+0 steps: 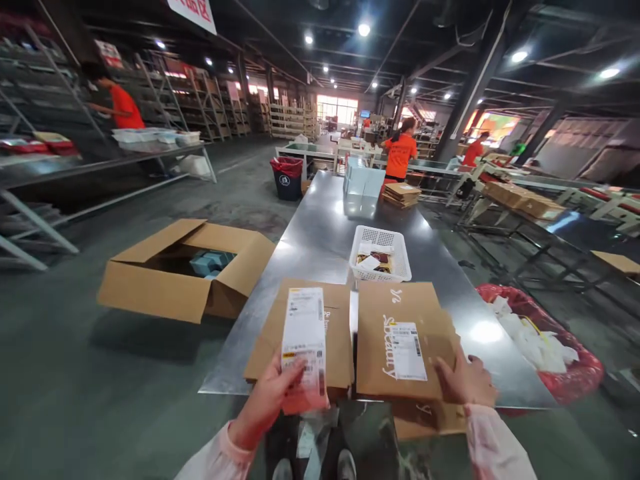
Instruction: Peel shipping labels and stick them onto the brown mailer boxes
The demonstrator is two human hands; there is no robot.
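Currently, the right-hand flat carton (pixel 370 333) lies at the near end of the metal tabletop (pixel 305 233), just beside the left-hand carton stack (pixel 267 340), with a narrow gap between.

Hands: the left hand (pixel 273 397) pinches a strip of shipping labels (pixel 304 320), thumb on top, above the left-hand stack. The right hand (pixel 470 380) is at the carton's right edge, thumb over the board and fingers partly spread; cannot tell whether it grips or merely rests there.

Risks (judgement):
1. Lower carton board (pixel 425 427) juts past the tabletop's near edge; a pull on the board above could drag it to the floor.
2. Label strip is long and held near its lower end; its free length could bend or, if the backing is off, stick to the left-hand stack.
3. A sideways push on the carton could close the gap and catch the two piles on each other.

Appearance: carton is plain brown and flat, with white script that seems to read "Beauty" running along its length. Its white shipping label (pixel 409 350) sits slightly tilted, overlapping the script; barcode print visible, text too small to read. Right edge looks uneven, somewhat blurred.
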